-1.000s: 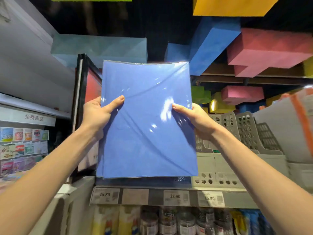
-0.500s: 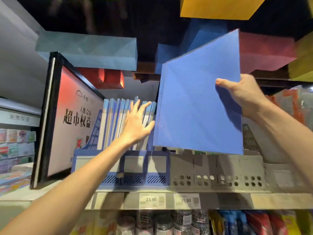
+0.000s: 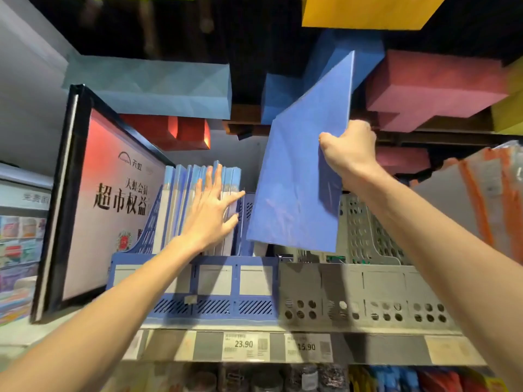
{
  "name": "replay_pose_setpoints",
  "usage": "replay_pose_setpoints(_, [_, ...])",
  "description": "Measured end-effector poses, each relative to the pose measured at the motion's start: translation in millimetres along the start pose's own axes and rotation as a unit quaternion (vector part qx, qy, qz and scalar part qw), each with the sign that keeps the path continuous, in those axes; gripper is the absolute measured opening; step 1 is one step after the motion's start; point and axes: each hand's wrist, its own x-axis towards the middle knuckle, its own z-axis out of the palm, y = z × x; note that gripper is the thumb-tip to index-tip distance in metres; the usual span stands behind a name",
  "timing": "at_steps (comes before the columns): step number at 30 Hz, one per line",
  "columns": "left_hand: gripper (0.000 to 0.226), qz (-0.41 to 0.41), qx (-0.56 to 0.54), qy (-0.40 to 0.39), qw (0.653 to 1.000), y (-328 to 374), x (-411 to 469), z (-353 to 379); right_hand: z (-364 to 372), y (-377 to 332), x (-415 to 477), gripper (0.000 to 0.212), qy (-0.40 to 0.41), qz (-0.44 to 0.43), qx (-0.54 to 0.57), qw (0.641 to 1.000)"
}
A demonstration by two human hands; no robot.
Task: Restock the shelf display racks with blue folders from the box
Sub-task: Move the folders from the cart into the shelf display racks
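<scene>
Up on the shelf [image 3: 382,349], a blue slotted plastic file rack [image 3: 195,304] already holds a row of upright blue plastic folders [image 3: 181,199]; the left hand [image 3: 210,210] lies flat against them, fingers straight and spread. Beside it, the right hand [image 3: 349,154] has its fingers clamped on the edge of another flat blue folder [image 3: 294,193], tilted in the air above the rack's open right-hand slot and not yet seated. The grey perforated rack [image 3: 368,292] alongside looks largely unfilled; the box is out of view.

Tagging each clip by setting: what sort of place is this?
Most likely a shop's stationery aisle: price tags line the shelf edge, file racks hold blue folders, and a framed sign stands beside them.
</scene>
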Motion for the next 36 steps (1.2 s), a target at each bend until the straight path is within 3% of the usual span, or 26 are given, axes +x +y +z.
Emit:
replay_pose_setpoints(5, [0.052, -0.017, 0.003, -0.032, 0.999, -5.1, -3.0, -11.5, 46.0, -8.8, -12.2, 0.007, -0.036, 0.017, -0.032, 0.999])
replay_pose_setpoints(7, [0.052, -0.021, 0.006, -0.043, 0.999, -4.5, -5.2, -13.0, 64.3, -10.8, -19.2, 0.019, -0.053, 0.033, -0.046, 0.997])
replay_pose_setpoints(9, [0.053, -0.025, 0.014, -0.058, 0.998, -5.1, -7.3, -13.7, 79.6, -11.8, -22.7, 0.004, -0.052, 0.039, -0.059, 0.996])
replay_pose_setpoints(12, [0.058, -0.028, 0.015, -0.08, 0.996, -8.0, -8.7, -13.7, 95.5, -19.2, -16.8, 0.021, -0.041, 0.042, -0.068, 0.996])
replay_pose_setpoints(19, [0.065, -0.029, -0.012, -0.1, 0.994, -7.7, -8.0, -17.5, 111.9, -37.4, 11.7, 0.036, -0.011, -0.006, -0.116, 0.993])
replay_pose_setpoints(36, [0.074, 0.015, 0.01, -0.115, 0.993, -26.8, -12.0, -16.1, 185.5, 27.7, -34.8, 0.02, -0.007, 0.009, -0.084, 0.996])
